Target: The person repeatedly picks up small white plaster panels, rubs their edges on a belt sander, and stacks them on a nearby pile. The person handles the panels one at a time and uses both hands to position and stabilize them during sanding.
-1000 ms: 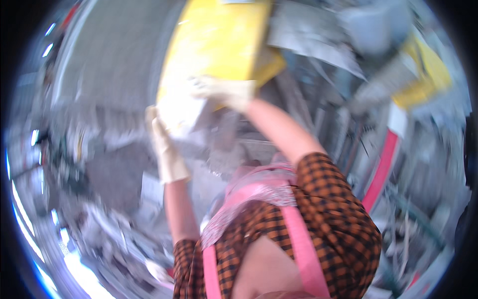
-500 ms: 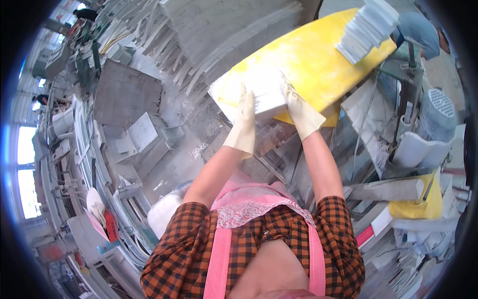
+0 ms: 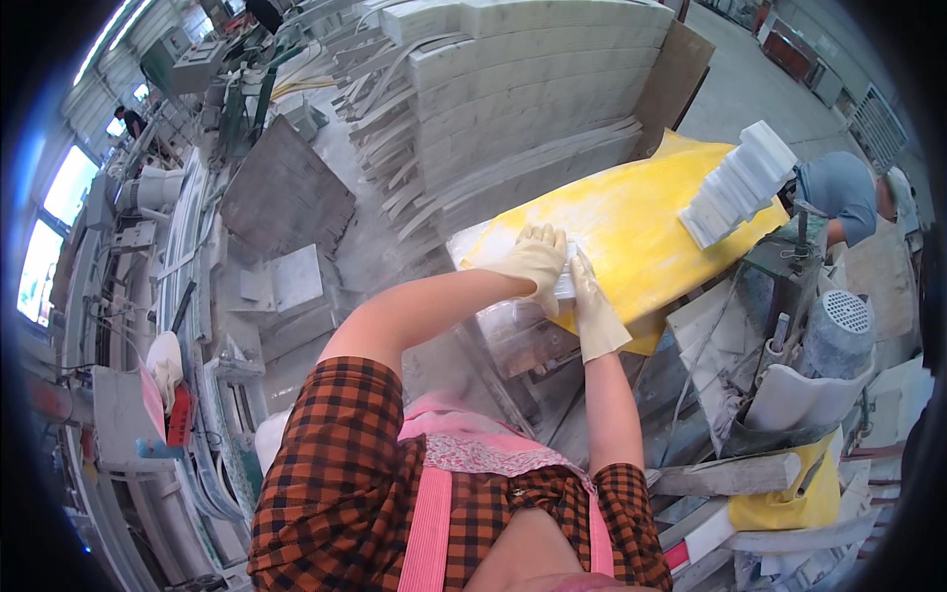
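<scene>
1. Head view: a small pack of thin white pieces (image 3: 566, 284) is set at the near left end of a bright yellow, white-smeared sheet (image 3: 636, 242), between two cream rubber-gloved hands.
2. The left hand (image 3: 538, 261) is laid over the pack's left side with fingers spread; the right hand (image 3: 595, 301) is held along its right side, fingers extended. Both are in contact, or nearly so, but whether the pack is firmly clamped cannot be told, since much of it is hidden by the gloves.
3. If the pack is pressed harder from one side than the other, its pieces could be sheared out of line.
4. Since it is placed near the sheet's near edge, a piece could be tipped over that edge by a pull toward the body.
5. Grip could be lost if the gloves or the whitened surface prove slick.
6. If the sheet is dragged, the uneven stack of white blocks (image 3: 738, 185) at its far right end could be toppled, possibly toward the bent-over co-worker in blue-grey clothing (image 3: 837, 192).
</scene>
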Demonstrator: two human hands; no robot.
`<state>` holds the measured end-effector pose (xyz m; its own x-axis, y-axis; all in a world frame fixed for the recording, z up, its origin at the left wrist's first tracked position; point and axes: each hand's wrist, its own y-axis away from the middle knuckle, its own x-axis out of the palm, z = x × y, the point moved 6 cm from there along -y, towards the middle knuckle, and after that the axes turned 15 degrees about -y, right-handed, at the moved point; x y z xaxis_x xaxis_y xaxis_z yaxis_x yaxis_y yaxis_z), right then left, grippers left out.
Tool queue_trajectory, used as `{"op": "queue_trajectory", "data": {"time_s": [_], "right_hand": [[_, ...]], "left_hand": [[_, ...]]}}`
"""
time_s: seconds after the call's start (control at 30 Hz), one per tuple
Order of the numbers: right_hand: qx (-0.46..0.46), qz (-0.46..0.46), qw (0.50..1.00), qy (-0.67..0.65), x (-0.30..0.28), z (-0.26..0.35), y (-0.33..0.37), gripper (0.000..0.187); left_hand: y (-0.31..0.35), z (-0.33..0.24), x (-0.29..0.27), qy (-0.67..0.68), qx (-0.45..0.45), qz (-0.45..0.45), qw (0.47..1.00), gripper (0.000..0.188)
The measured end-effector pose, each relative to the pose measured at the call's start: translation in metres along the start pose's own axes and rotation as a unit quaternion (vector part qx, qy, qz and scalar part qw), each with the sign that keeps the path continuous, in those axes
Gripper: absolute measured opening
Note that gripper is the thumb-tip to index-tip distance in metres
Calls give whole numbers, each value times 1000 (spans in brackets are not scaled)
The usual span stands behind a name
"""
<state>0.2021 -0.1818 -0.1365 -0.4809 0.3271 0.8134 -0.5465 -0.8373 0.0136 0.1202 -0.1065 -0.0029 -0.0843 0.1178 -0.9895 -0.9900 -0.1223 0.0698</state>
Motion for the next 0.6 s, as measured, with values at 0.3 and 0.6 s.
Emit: {"op": "queue_trajectory", "data": {"time_s": [0.3, 0.6], "right_hand": [[-73, -71, 953, 285, -7, 1, 3, 58], [-294, -325, 880, 181, 32, 3, 82, 57]], "left_hand": [[-9, 4, 9, 69, -36, 53, 996, 75], [-12, 45, 23, 221, 25, 97, 970, 86]]}}
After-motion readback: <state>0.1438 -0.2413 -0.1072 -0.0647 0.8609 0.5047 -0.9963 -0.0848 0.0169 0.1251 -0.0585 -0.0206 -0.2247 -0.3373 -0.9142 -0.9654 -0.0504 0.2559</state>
